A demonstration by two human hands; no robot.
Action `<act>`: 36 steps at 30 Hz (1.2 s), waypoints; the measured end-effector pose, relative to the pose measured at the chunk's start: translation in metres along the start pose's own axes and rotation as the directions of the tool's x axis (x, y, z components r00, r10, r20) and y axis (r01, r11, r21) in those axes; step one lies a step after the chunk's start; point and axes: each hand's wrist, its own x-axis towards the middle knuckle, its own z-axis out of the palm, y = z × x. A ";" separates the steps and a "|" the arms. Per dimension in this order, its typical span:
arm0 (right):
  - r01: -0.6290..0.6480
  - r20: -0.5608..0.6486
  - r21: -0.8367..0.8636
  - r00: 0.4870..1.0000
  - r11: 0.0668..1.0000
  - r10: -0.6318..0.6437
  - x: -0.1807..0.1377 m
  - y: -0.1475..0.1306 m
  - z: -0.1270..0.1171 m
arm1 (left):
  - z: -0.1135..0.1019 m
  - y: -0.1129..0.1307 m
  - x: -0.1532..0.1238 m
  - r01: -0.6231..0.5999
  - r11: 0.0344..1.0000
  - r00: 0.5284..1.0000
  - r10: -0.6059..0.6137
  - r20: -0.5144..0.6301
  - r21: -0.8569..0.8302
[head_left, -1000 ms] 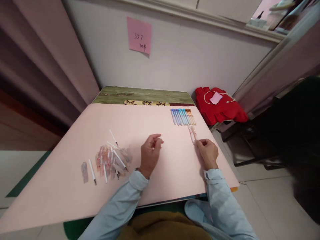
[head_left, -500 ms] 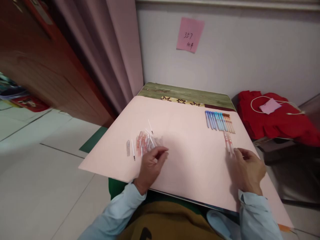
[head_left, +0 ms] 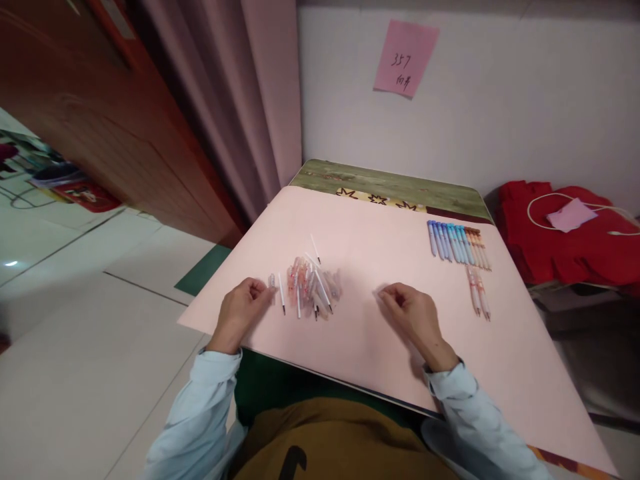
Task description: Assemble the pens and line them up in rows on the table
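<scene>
My left hand (head_left: 242, 312) is at the left of the pink sheet, thumb and fingers closed on a clear pen barrel (head_left: 271, 280), whose upper end shows past the fingertips. Beside it lies a white pen refill (head_left: 282, 293) with a dark tip. Further right is a pile of clear and pinkish pen parts (head_left: 299, 273) with several refills among them. My right hand (head_left: 411, 312) is over the middle of the sheet, its fingers pinched; a faint pale bit at the fingertips is too small to name. Two pinkish pens (head_left: 478, 293) lie side by side to its right.
A neat row of blue and brown-topped pens (head_left: 455, 243) lies at the back right of the pink sheet (head_left: 360, 233). A red cloth (head_left: 533, 257) with a white cord is beyond the table's right edge. A wooden door (head_left: 165, 140) and curtain stand at the left.
My right hand has left the two pinkish pens and moved left to mid-sheet. My left hand has gone from the pile's near side leftward to the clear barrel. The view has shifted slightly.
</scene>
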 end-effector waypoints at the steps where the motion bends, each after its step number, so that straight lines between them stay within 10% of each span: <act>1: 0.014 0.064 0.013 0.998 1.000 -0.014 0.002 -0.005 0.005 | 0.001 0.003 -0.001 0.010 0.999 0.999 -0.011 0.030 0.031; 26: 0.084 0.114 0.005 0.990 0.996 -0.084 0.078 -0.066 0.057 | 0.007 0.009 0.008 0.084 0.971 0.987 -0.113 0.117 0.223; 36: 0.039 0.270 -0.156 0.963 0.987 0.004 0.131 -0.108 0.116 | 0.006 0.006 0.007 0.075 0.979 0.987 -0.100 0.128 0.189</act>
